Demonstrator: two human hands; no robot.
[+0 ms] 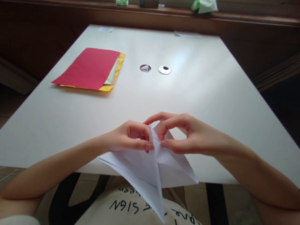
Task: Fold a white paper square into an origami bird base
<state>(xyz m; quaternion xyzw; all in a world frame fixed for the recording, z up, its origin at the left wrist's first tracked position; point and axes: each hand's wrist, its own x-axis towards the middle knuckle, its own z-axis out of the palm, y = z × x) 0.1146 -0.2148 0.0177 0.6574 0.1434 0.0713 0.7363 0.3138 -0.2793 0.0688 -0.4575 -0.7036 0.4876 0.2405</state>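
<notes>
Left hand (127,137) grasping the paper (138,167), thumb on the near face and fingers behind; right hand (189,134) pinching the same paper near its top, thumb and forefinger close together at a fold. Paper white, folded, with pointed corners spreading left, right and downward; held at the near edge of the tabletop (201,103), lowest corner hanging past that edge, in front of a shirt (131,215) bearing dark lettering. Beyond the hands, to the left, a red sheet (87,67) lies over a yellow sheet (120,67), pale sheets showing between; right of these, two round fittings (164,70) set side by side in the tabletop; at the far edge, two white slips (187,34), well apart; behind, a brown ledge (168,12) carrying green-and-white packets (206,5).
</notes>
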